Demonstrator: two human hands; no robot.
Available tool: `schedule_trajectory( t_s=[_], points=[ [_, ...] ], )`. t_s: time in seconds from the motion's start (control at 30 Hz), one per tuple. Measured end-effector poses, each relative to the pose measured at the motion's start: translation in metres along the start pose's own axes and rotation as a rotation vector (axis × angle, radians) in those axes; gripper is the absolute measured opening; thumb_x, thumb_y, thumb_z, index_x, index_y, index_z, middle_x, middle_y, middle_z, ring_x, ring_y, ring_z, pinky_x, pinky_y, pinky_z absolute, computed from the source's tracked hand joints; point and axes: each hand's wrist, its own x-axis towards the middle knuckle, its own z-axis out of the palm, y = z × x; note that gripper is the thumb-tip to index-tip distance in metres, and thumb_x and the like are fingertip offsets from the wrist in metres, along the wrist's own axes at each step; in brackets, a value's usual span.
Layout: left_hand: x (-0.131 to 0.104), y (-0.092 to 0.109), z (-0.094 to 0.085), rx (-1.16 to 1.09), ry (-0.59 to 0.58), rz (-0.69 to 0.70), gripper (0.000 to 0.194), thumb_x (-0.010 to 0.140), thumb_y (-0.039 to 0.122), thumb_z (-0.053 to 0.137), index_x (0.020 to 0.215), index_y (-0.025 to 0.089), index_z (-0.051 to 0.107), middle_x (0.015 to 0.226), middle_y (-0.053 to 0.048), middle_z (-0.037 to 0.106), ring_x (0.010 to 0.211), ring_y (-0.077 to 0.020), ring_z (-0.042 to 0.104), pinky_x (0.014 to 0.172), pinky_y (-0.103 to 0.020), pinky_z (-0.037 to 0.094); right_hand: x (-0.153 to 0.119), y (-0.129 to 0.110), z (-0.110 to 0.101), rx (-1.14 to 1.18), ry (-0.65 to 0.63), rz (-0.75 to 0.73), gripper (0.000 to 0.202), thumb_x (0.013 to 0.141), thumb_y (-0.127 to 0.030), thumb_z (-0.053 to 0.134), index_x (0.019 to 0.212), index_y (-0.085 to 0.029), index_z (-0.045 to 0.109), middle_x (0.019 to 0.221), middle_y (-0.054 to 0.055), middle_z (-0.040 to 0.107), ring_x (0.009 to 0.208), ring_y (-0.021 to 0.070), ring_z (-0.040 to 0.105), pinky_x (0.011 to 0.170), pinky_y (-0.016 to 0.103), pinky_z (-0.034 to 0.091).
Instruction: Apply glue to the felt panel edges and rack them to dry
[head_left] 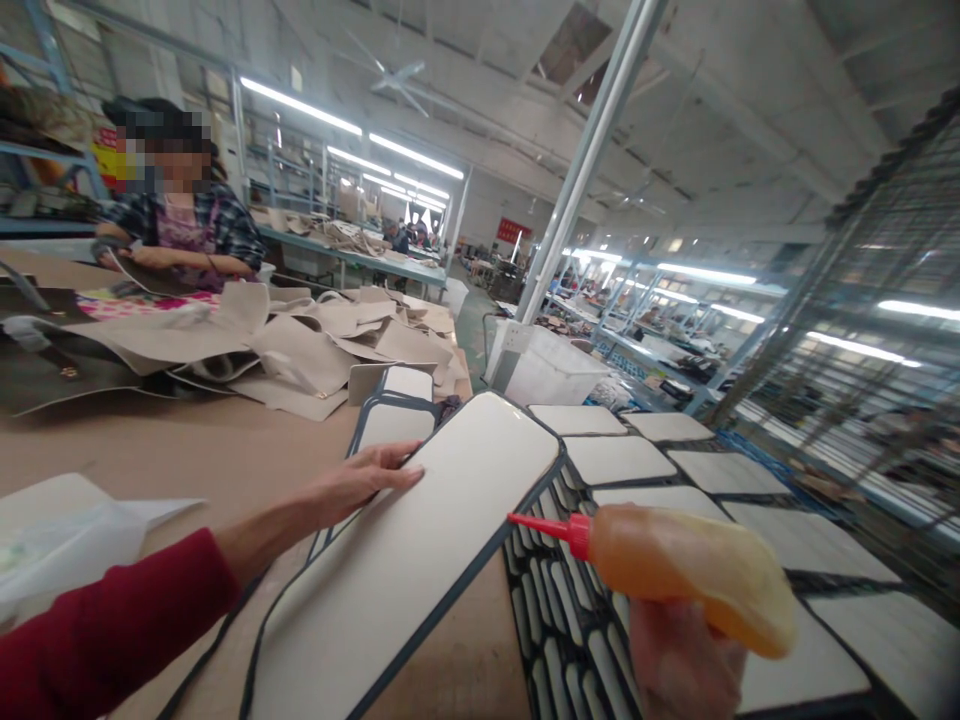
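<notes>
My left hand (382,475) grips the left edge of a long white panel (420,545) with rounded corners and a dark border, thumb on its face. The panel is tilted up above the table. In my right hand (686,650) is a glue bottle (690,565), filled with amber liquid and fitted with a red nozzle (551,525). The nozzle tip is at the panel's right edge; whether it touches cannot be made out. Behind the held panel stand similar dark-edged panels (397,425), partly hidden by it.
White panels (619,460) lie in rows at the right, beside dark-edged narrow strips (559,610). Beige sheets (300,350) are heaped across the brown table (300,440). A person (184,220) works at the far left. Behind the panels are a white bin (555,360) and a metal post (577,180).
</notes>
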Motion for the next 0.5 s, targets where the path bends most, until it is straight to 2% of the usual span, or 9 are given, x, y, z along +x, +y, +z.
schedule_trajectory(
  t_s=[0.13, 0.23, 0.33, 0.5],
  points=[
    [0.001, 0.004, 0.004, -0.015, 0.014, -0.003, 0.056, 0.07, 0.032, 0.072, 0.123, 0.017, 0.057, 0.1, -0.009, 0.071, 0.079, -0.0211, 0.067, 0.067, -0.027, 0.051, -0.006, -0.002, 0.003, 0.023, 0.022, 0.042, 0.027, 0.065, -0.028, 0.074, 0.088, -0.022, 0.062, 0.092, 0.0, 0.065, 0.083, 0.0184, 0.06, 0.067, 0.029, 0.052],
    [0.003, 0.006, 0.005, -0.04, 0.045, -0.025, 0.058, 0.068, 0.031, 0.074, 0.122, 0.017, 0.057, 0.095, -0.009, 0.072, 0.077, -0.0213, 0.067, 0.066, -0.027, 0.051, -0.009, -0.006, 0.007, 0.044, 0.019, 0.079, 0.023, 0.063, -0.028, 0.076, 0.081, -0.022, 0.063, 0.079, -0.002, 0.064, 0.071, 0.0138, 0.058, 0.058, 0.021, 0.049],
    [0.006, 0.007, 0.003, -0.042, 0.055, -0.018, 0.056, 0.069, 0.03, 0.074, 0.121, 0.016, 0.057, 0.094, -0.009, 0.072, 0.075, -0.0198, 0.067, 0.065, -0.027, 0.051, -0.01, -0.008, 0.009, 0.057, 0.012, 0.085, 0.021, 0.062, -0.028, 0.077, 0.076, -0.022, 0.063, 0.07, -0.004, 0.062, 0.062, 0.0106, 0.055, 0.055, 0.017, 0.048],
    [0.013, 0.012, 0.001, -0.012, 0.068, 0.009, 0.052, 0.069, 0.032, 0.074, 0.116, 0.017, 0.06, 0.094, -0.008, 0.072, 0.075, -0.0189, 0.067, 0.065, -0.027, 0.051, -0.012, -0.006, 0.01, 0.073, -0.013, 0.09, 0.021, 0.06, -0.027, 0.078, 0.074, -0.022, 0.064, 0.068, -0.004, 0.063, 0.061, 0.0103, 0.055, 0.053, 0.016, 0.049]
  ],
)
